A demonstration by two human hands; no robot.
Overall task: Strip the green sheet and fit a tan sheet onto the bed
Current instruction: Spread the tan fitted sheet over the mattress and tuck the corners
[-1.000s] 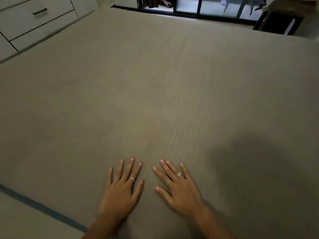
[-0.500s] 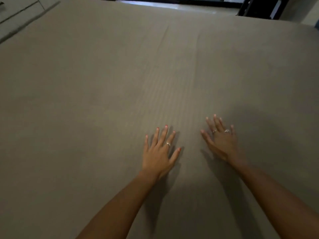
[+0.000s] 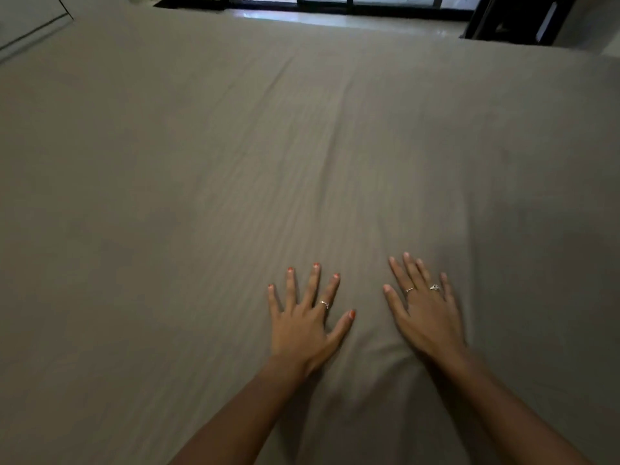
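Note:
The tan sheet (image 3: 208, 182) covers the whole bed and fills nearly all of the view. Faint creases run up its middle toward the far edge. My left hand (image 3: 303, 322) lies flat on the sheet with its fingers spread, low and just left of centre. Beside it, a short gap to the right, my right hand (image 3: 424, 312) also presses flat on the sheet, fingers straight. Both forearms reach in from the bottom edge. No green sheet is in view.
Pale drawer fronts (image 3: 27, 18) stand past the bed's top-left corner. Beyond the far edge runs a strip of light floor (image 3: 335, 20) with a dark-framed glass door (image 3: 352, 0). A dark piece of furniture (image 3: 516, 18) stands at the top right.
Both hands have slid forward over the sheet from near its close edge toward the middle, my arms stretching out. The hands have drawn a little closer together since half a second ago.

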